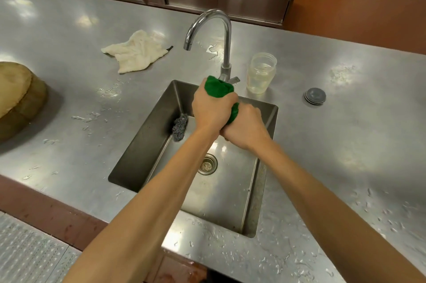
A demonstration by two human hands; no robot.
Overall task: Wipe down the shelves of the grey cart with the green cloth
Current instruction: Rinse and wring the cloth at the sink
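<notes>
Two bare hands are clamped on the bunched green cloth (219, 90), which is held above the rectangular stainless-steel sink (147, 144) rather than over the wet steel counter (69, 102). Judging by that placement, the cloth is being wrung so that the water falls into the basin and runs to the round metal drain (208, 163). The left hand (213, 107) is the farther one, its fingers curled tight round the upper end of the cloth just below the base of the curved chrome tap (227, 35). The right hand (246, 128) is nearer the body and grips the lower end; only a sliver of green shows between the two fists. The hands touch at the wrists, both forearms stretch forward almost straight, and the knuckles face up, a pose that suits twisting in opposite directions. No water runs from the spout. A grey wad of steel wool (180, 127) leans in the basin's left corner, and a clear plastic jar (261, 72) stands just right of the tap. A crumpled off-white rag (136, 52) lies well to the left. The grey cart is not in view, so wiping its shelves appears not yet begun.
</notes>
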